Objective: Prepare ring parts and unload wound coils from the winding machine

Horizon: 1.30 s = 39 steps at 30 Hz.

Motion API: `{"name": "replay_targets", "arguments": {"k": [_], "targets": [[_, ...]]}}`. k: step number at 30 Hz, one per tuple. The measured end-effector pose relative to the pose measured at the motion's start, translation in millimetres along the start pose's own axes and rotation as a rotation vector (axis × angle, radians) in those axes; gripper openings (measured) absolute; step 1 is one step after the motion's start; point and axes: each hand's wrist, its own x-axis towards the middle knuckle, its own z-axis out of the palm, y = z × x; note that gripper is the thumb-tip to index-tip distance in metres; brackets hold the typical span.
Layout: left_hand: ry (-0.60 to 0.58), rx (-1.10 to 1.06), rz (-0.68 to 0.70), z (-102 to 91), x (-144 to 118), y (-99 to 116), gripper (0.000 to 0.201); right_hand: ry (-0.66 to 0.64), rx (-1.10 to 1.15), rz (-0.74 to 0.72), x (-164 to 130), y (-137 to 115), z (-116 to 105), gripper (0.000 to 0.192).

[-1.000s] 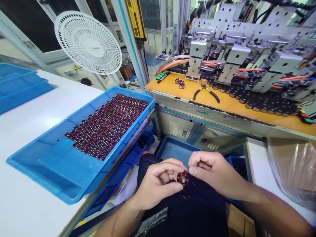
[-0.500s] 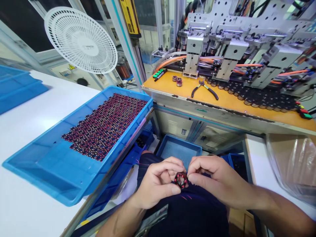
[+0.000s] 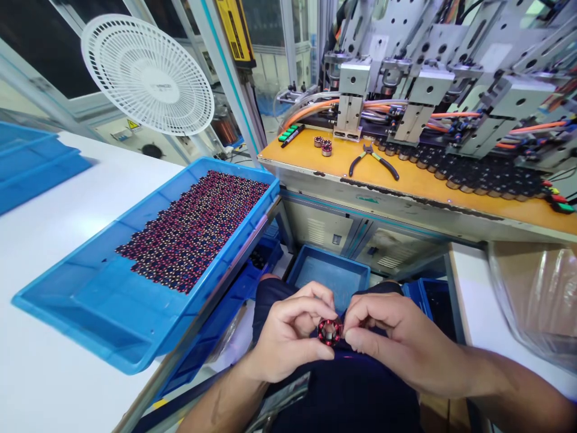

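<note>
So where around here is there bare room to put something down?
The near end of the blue tray is bare, short of the red wound parts. The white table lies bare left of it. The orange bench is crowded: pliers and machine heads. Both hands, left hand and right hand, hold one small wound part.

Glossy blue plastic tray (image 3: 58, 300), matt orange bench top (image 3: 419, 180), brushed metal machine blocks (image 3: 433, 84), white plastic fan (image 3: 146, 75).
</note>
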Motion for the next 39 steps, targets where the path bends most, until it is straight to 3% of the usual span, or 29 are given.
{"name": "replay_targets", "arguments": {"k": [4,9,15,20,25,31,34,37,39], "targets": [[-0.007,-0.060,-0.060,-0.3,-1.6,1.0,0.031,-0.089,-0.186,-0.176,-3.4,5.5,-13.5,0.010],[-0.067,-0.232,-0.188,1.6,0.9,-0.8,0.034,0.058,-0.578,-0.577,-2.1,13.4,-24.2,0.012],[-0.118,-0.318,-0.249,4.2,2.6,-4.3,0.035,0.007,-0.577,-0.787,8.2,14.4,-20.2,0.014],[-0.094,-0.323,-0.249,3.1,1.0,-4.2,0.033,0.000,-0.541,-0.830,12.1,17.6,-18.9,0.018],[-0.102,-0.261,-0.206,1.7,3.1,-1.6,0.031,0.146,-0.510,-0.843,10.6,20.2,-11.3,0.014],[-0.040,0.042,0.047,1.1,6.5,-2.6,0.033,0.355,-0.465,-0.655,5.4,23.8,8.6,0.011],[-0.024,0.095,0.109,0.0,4.8,-5.2,0.038,0.440,-0.420,-0.610,4.8,29.4,17.8,0.013],[0.032,0.152,0.068,-3.4,1.3,-3.1,0.053,0.446,-0.425,-0.658,5.2,32.8,20.6,0.014],[0.020,0.201,-0.022,-6.2,-1.5,0.8,0.048,0.435,-0.438,-0.676,5.6,32.4,19.8,0.015]]}}
